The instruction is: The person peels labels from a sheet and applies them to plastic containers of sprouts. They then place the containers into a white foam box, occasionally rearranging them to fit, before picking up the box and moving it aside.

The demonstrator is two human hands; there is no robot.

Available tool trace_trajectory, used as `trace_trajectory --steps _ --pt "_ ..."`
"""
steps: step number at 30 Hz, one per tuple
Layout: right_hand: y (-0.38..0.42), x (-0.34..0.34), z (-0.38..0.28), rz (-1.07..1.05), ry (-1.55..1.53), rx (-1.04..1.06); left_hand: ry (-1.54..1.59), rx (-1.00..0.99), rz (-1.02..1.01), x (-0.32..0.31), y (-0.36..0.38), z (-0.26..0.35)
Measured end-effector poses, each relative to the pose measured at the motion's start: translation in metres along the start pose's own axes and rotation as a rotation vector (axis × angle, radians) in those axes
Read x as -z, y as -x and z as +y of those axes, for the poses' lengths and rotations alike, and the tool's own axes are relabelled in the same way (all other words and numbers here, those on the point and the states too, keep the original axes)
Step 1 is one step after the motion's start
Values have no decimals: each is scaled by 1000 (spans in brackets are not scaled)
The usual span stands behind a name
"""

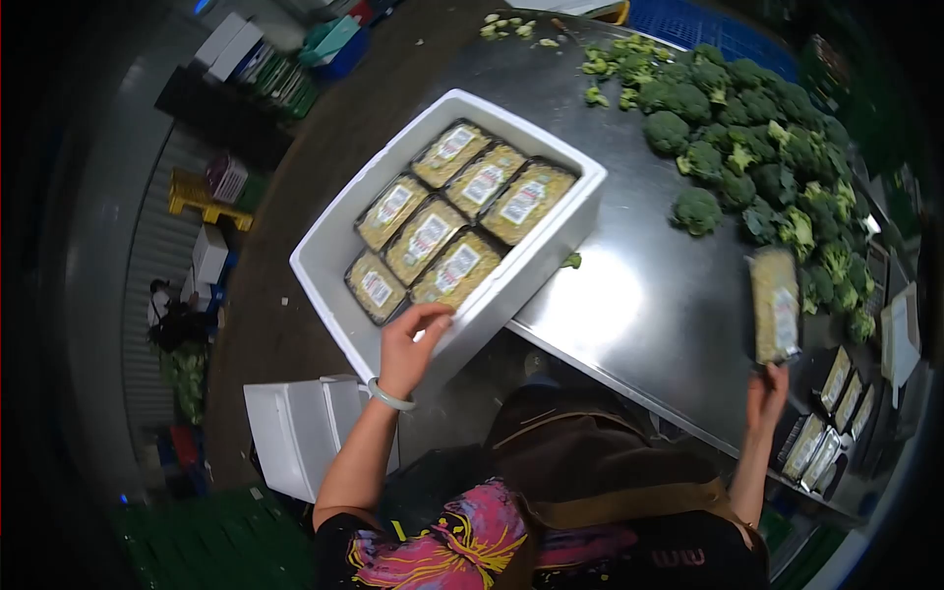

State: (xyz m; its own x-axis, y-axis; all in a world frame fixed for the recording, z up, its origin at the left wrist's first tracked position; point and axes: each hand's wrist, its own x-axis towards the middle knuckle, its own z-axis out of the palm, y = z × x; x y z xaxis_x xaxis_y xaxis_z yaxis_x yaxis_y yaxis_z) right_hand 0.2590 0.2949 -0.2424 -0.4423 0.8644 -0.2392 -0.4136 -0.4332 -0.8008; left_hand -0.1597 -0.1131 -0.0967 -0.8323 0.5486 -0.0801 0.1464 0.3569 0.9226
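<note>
My right hand (767, 393) grips the lower end of a black-tray pack of pale yellow-green food (774, 300) with a white label, held up over the right part of the steel table. What the food is I cannot make out. A white foam box (560, 231) stands tilted in view at the table's left edge, with several similar labelled packs (429, 240) inside. My left hand (408, 344) is over the box's near side, fingers curved and thumb apart, by the lower edge of the nearest pack (457, 267). Whether the fingertips touch that pack is hard to tell.
A big heap of broccoli (757, 138) covers the back right of the steel table (629, 344). More packs (826, 433) lie at the right. Another white foam box (290, 433) and a green crate (216, 541) are low on the left.
</note>
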Motion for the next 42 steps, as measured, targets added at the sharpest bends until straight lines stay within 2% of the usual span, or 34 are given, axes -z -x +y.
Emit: trace_trajectory --steps 3,4,6,7,9,12,13,16,19,20,23,24,25,27,28,29,31,33,35,36,37,38,39,41,42 --pt "33 -205 36 -324 15 -223 227 45 243 37 0 -9" --pt "43 -265 50 -453 19 -356 210 18 330 52 -1 -12" --pt "66 -361 95 -626 -171 -665 235 -15 520 80 2 -23" --pt "77 -395 129 -624 -253 -821 273 -28 622 93 3 -30" --pt "105 -452 185 -574 -267 -982 328 -42 779 119 4 -45" --pt "138 -510 265 -502 -315 -1035 353 -54 905 137 10 -59" --pt "148 -524 282 -438 -285 -1027 314 -97 912 141 8 -63" --pt "152 -540 347 -339 64 -1038 213 -209 940 145 -1 -69" --pt "151 -527 372 -397 365 -1208 -142 -270 741 159 -13 -76" --pt "149 -525 363 -604 369 -1170 -260 -276 643 160 -20 -66" --pt "145 -522 297 -771 404 -969 -634 -276 262 161 -50 -75" --pt "143 -514 278 -803 431 -783 -689 -250 100 164 -57 -84" --pt "130 -504 255 -965 457 -661 -746 -239 -68 163 -63 -92" --pt "93 -468 198 -1218 557 -385 -693 -188 -40 145 -72 -63" --pt "79 -442 170 -1188 649 -229 -646 -252 -16 138 -75 -59" --pt "68 -408 152 -1058 796 -67 -625 -319 -48 136 -78 -57" --pt "40 -320 131 -780 1091 200 -378 -260 -141 112 -86 -36" --pt "38 -224 100 -357 1358 189 -364 -302 -289 85 -91 -13" --pt "47 -110 86 -102 1396 188 -225 -301 -439 41 -97 19" --pt "61 -60 78 81 1450 160 -258 -334 -512 13 -101 33" --pt "73 1 68 112 1547 108 -275 -391 -594 -19 -99 49" --pt "91 48 54 266 1599 135 -234 -372 -695 -56 -98 60" --pt "107 89 38 457 1617 151 -196 -351 -793 -96 -95 70" --pt "129 163 -2 919 1360 194 -281 -449 -991 -184 -84 86" --pt "137 216 -17 1131 1291 155 -266 -405 -1095 -233 -78 92"
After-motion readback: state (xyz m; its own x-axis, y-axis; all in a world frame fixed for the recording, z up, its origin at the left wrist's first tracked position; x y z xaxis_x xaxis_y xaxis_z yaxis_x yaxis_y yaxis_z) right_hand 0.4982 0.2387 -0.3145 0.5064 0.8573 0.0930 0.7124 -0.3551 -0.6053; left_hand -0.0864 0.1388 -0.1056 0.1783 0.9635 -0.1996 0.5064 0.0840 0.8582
